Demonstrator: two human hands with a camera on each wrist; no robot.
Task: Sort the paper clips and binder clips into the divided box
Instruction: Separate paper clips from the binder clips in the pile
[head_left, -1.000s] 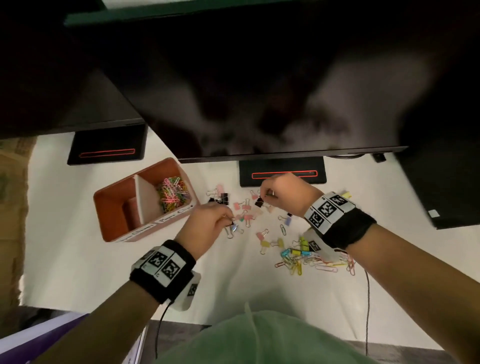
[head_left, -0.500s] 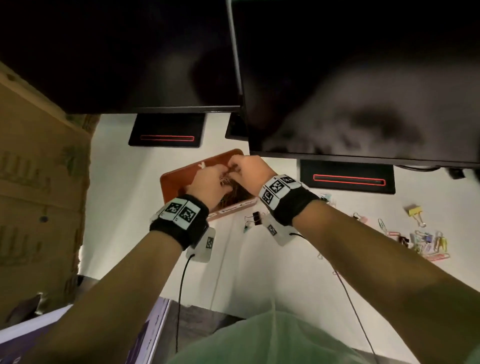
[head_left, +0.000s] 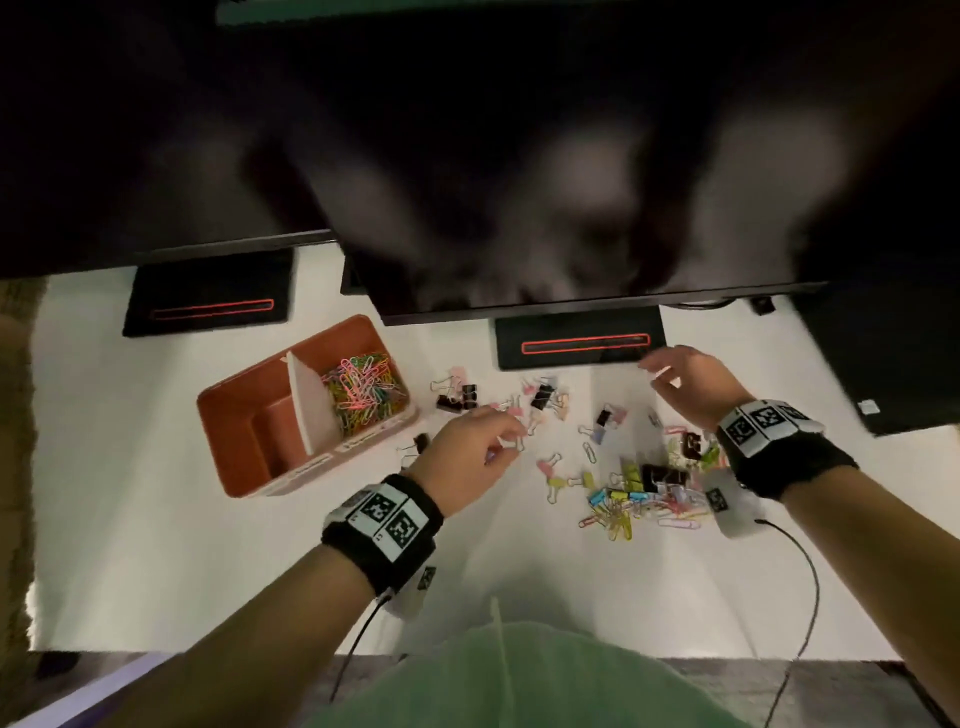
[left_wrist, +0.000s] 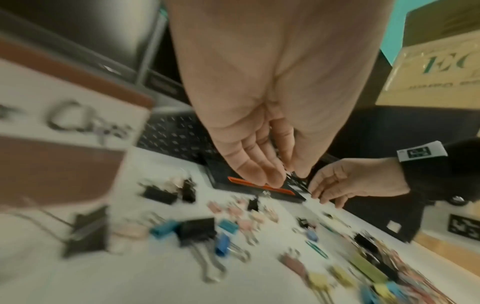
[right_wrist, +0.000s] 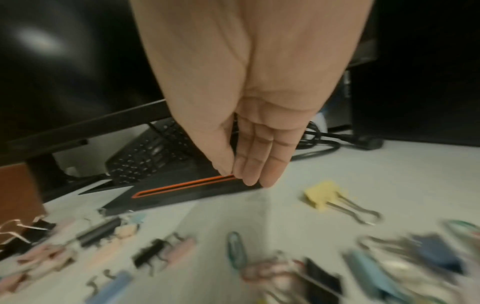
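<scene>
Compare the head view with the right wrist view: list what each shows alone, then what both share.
Head view only: the divided box with paper clips in one compartment, and the left hand.
Right wrist view only: a keyboard under the monitor.
Both: the right hand open above the desk, scattered binder clips, and the red-striped monitor base.

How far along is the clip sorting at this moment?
Partly done. One compartment of the divided box already holds a heap of coloured paper clips; the other looks empty. Neither the left hand nor the right hand visibly holds anything; both hover over the desk. Left: many binder clips and a mixed pile remain unsorted.
</scene>
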